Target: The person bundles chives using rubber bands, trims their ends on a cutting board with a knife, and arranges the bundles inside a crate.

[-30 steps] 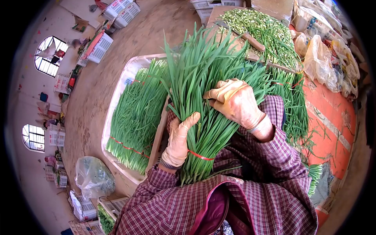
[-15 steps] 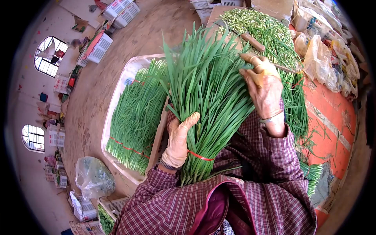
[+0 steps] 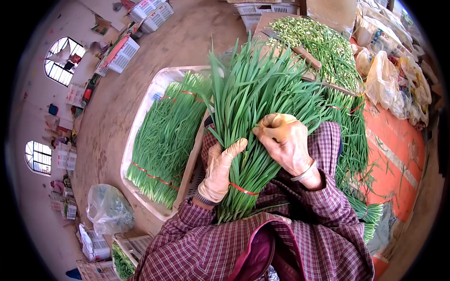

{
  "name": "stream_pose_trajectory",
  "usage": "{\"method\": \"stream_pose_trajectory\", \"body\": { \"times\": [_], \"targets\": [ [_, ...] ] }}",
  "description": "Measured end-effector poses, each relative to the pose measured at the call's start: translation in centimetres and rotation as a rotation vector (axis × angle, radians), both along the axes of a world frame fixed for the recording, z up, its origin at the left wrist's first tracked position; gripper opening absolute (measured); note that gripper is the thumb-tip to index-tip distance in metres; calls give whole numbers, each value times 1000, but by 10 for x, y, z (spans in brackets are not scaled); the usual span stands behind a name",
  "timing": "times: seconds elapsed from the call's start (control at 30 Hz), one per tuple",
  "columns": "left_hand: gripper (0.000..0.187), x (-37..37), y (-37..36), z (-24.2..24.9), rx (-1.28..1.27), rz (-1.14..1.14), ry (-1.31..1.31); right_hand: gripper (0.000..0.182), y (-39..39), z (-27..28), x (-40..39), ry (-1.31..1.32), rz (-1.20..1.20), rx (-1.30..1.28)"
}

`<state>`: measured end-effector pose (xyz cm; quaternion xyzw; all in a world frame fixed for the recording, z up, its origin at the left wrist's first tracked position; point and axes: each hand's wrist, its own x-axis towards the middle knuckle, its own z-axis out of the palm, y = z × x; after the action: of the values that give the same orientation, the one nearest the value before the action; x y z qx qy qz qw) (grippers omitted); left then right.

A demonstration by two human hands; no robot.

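A large bunch of long green leaves (image 3: 248,107) stands over my lap, bound near its lower end by a red band (image 3: 243,188). My left hand (image 3: 219,171), in a pale glove, is wrapped round the bunch just above the band, thumb across the front. On the right side of the leaves, my right hand (image 3: 286,140) has its fingers pinched together against them; what lies between the fingertips is too small to tell. To the left, a white crate (image 3: 136,140) holds more banded green bunches (image 3: 164,136).
A knife (image 3: 307,57) lies on a board beside a heap of cut stalks (image 3: 323,42). More bunches (image 3: 349,136) rest on the orange surface (image 3: 391,154) at right, near plastic bags (image 3: 382,79). A clear bag (image 3: 110,210) sits on the floor at left.
My right hand has moved down and left from the outer leaf tips to the middle of the bunch, and its fingers have closed. My left hand keeps its hold.
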<state>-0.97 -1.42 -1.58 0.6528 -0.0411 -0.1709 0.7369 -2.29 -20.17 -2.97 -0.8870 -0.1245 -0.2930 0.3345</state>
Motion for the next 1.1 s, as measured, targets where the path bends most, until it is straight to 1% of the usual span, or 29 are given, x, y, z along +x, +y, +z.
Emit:
{"method": "stream_pose_trajectory", "body": {
  "times": [0.07, 0.13, 0.17, 0.23, 0.27, 0.3, 0.37, 0.4, 0.43, 0.5, 0.57, 0.63, 0.7, 0.77, 0.8, 0.83, 0.9, 0.93, 0.97, 1.03, 1.07, 1.1],
  "targets": [
    [35, -1, 0, 1, -10, -3, 16, 8, 1, -23, 13, -135, 109, 651],
    [33, -1, 2, -2, -2, -9, 8, 16, -18, -4, 17, -53, 85, 1041],
    [33, -1, 2, -3, -4, -8, 6, 21, -25, 9, 13, 26, -45, 1153],
    [32, -2, 0, -3, -11, -18, -25, 29, -41, 27, 6, 129, 28, 1035],
    [43, -2, -2, -1, 29, -51, -21, 34, -44, 43, 2, 164, 3, 859],
    [43, -2, -2, -1, 24, -55, -24, 32, -39, 52, 7, 75, 30, 804],
    [44, -3, -4, -2, 45, -95, -24, 28, -39, 68, 15, 34, 22, 596],
    [43, -3, -5, -2, 19, -104, -14, 25, -38, 72, 21, 77, 56, 673],
    [43, -4, -5, -2, 18, -104, -18, 26, -42, 74, 29, 114, 119, 636],
    [41, -4, -7, -3, 35, -112, -25, 29, -45, 73, 43, 165, 160, 476],
    [40, -7, -11, 1, -1, -104, -25, 29, -37, 75, 45, 175, 143, 364],
    [31, -8, -14, 5, -42, -79, 18, 25, -33, 66, 50, 240, 149, 338],
    [31, -8, -14, 4, -55, -76, 32, 23, -27, 56, 54, 195, 158, 369],
    [30, -7, -12, 0, -67, -74, 48, 20, -25, 47, 59, 57, 191, 785],
    [34, -5, -10, -4, -39, -73, 49, 19, -38, 48, 63, 21, 164, 850],
    [38, -5, -7, -8, -11, -73, 51, 19, -49, 56, 62, 53, 85, 1048],
    [38, -4, -5, -7, -14, -51, 58, 21, -68, 61, 58, -63, 26, 1006],
    [35, -1, -3, -8, -28, -45, 28, 24, -63, 69, 48, -98, 29, 918],
    [32, 0, -1, -10, -39, -40, 2, 21, -56, 63, 44, -116, 201, 873],
    [34, 0, 2, -13, -56, -16, 51, 23, -49, 50, 32, -164, 86, 29],
    [36, 0, 3, -13, -73, 15, 96, 23, -44, 35, 30, -173, 68, -111],
    [37, 2, 4, -12, -123, -3, 96, 25, -36, 14, 30, -181, 50, -251]
  ]
}}
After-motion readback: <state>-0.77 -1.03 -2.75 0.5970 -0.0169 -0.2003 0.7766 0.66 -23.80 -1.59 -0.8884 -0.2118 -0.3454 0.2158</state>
